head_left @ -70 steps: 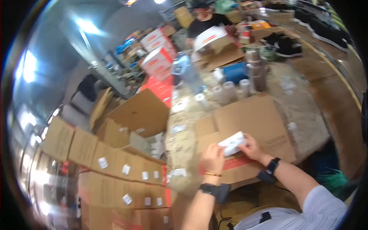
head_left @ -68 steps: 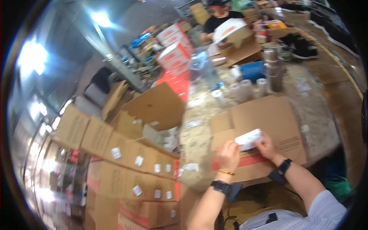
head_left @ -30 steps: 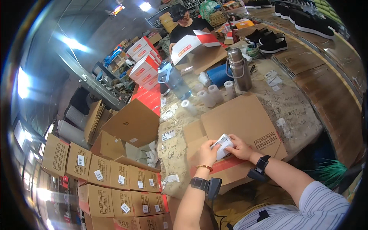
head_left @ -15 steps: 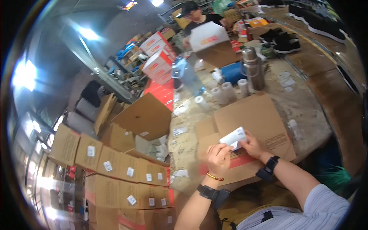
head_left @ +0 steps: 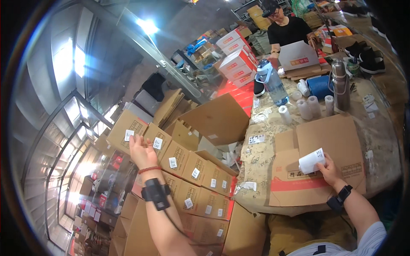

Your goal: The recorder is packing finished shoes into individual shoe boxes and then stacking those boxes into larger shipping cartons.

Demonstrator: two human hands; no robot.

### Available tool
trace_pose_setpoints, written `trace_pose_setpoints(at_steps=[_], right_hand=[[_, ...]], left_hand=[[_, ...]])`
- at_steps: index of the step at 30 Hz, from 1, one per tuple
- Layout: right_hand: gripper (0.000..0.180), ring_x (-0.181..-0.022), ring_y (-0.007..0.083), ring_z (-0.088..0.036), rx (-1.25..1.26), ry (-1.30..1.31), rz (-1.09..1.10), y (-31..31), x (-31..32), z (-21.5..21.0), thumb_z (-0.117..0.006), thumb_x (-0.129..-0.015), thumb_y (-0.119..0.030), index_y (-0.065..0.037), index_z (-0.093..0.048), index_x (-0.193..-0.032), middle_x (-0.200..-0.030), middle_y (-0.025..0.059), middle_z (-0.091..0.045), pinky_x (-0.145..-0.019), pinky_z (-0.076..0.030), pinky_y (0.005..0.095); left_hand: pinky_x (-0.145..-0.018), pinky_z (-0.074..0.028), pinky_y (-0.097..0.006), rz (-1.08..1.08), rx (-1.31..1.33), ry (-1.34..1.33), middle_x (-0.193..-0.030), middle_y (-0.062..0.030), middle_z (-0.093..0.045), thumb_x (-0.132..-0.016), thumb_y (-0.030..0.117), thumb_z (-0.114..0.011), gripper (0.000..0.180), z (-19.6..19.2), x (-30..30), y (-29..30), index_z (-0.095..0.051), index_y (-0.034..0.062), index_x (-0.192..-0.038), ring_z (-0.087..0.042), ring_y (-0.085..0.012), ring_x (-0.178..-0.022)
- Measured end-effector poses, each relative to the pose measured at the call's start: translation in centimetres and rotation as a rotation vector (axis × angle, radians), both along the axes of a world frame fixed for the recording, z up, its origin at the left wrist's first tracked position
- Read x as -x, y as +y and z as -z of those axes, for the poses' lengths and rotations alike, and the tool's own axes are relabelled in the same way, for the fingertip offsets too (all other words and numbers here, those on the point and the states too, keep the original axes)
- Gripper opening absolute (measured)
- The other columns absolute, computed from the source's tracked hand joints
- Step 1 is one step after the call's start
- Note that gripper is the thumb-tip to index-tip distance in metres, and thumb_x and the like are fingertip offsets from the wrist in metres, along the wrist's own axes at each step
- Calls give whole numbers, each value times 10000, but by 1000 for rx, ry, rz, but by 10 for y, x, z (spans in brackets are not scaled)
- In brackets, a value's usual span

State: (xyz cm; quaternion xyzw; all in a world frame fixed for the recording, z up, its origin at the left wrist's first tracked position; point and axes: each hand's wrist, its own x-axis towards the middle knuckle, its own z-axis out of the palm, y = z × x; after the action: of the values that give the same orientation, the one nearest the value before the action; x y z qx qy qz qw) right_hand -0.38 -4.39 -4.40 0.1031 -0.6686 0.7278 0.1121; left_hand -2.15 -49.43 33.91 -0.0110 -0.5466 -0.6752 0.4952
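Observation:
My left hand [head_left: 141, 150] is stretched out to the left, fingers on a small white label [head_left: 128, 135] on a brown cardboard box [head_left: 127, 127] at the top of a stacked row. My right hand [head_left: 328, 167] holds a white roll of labels [head_left: 311, 160] over a flattened cardboard box [head_left: 324, 158] lying on the table. Both wrists carry black bands.
Rows of labelled brown boxes [head_left: 188, 179] fill the left. On the table [head_left: 380, 132] stand white rolls [head_left: 304, 108], a water bottle [head_left: 271, 83], a steel flask [head_left: 340, 85] and a blue container [head_left: 320, 86]. A person in black [head_left: 285, 28] works at the far end beside red-and-white boxes [head_left: 234, 64].
My left hand left the label roll and reached far to the left onto a stacked box. My right hand stays over the flattened box with the roll.

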Motion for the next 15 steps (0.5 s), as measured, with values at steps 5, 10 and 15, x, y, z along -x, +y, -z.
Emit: trace_pose_setpoints(at_steps=[5,10,15], right_hand=[[177,-1038,164,-511,-28,5,47,3,1,7,-546,-881,-61,46,-602,-1011,-1140,67,-486,-872,-425,284],[175,-1017,161,-526,126,-138,1,8,15,22,-557,-888,-89,40,-610,-995,-1174,90,-487,-881,-435,299],[241,-1040,220,-529,-306,45,93,5,44,7,-602,-882,-160,12,-589,-1051,-1193,142,-477,-873,-452,304]], left_hand=[[-770,-441,-370,536,-438,-162,-1080,-63,-487,-885,189,-602,405,7,1,13,-422,117,-1240,-507,-201,-949],[-873,-432,-428,389,139,-427,-1237,-127,-485,-854,229,-627,435,178,57,79,-487,84,-1240,-532,-267,-1044],[-1011,-369,-378,128,1264,-496,-1337,-212,-434,-833,197,-613,518,368,55,107,-473,71,-1316,-419,-345,-1234]])
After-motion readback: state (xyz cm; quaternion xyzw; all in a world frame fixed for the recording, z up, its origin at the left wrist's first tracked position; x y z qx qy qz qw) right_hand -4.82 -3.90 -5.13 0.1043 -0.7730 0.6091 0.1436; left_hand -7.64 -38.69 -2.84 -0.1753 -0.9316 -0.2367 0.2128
